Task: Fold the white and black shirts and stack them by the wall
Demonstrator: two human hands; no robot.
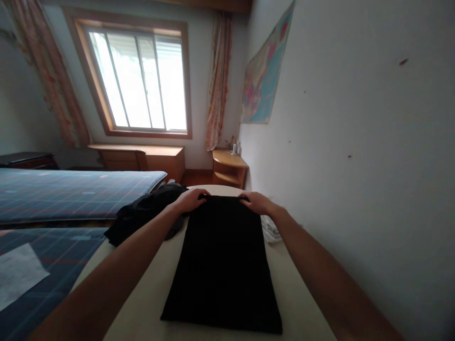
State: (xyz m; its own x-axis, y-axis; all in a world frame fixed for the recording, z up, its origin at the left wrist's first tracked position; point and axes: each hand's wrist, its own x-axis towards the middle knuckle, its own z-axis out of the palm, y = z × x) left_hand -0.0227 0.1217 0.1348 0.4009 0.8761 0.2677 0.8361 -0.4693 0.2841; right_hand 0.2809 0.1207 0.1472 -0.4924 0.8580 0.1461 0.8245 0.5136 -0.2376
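Note:
A black folded garment lies lengthwise on a pale table, narrowing toward its far edge; its exact kind does not show. My left hand pinches the far left corner of the cloth. At the far right corner, my right hand grips the same edge, thumb and fingers closed on it. Left of the garment sits a heap of dark clothes, partly behind my left forearm. Some white folded items lie beside the right edge, half hidden by my right arm.
Two plaid mattresses are to the left, with a sheet of paper on the nearer one. A white wall runs close along the right. Beyond the table stand a wooden corner shelf and a low wooden desk under the window.

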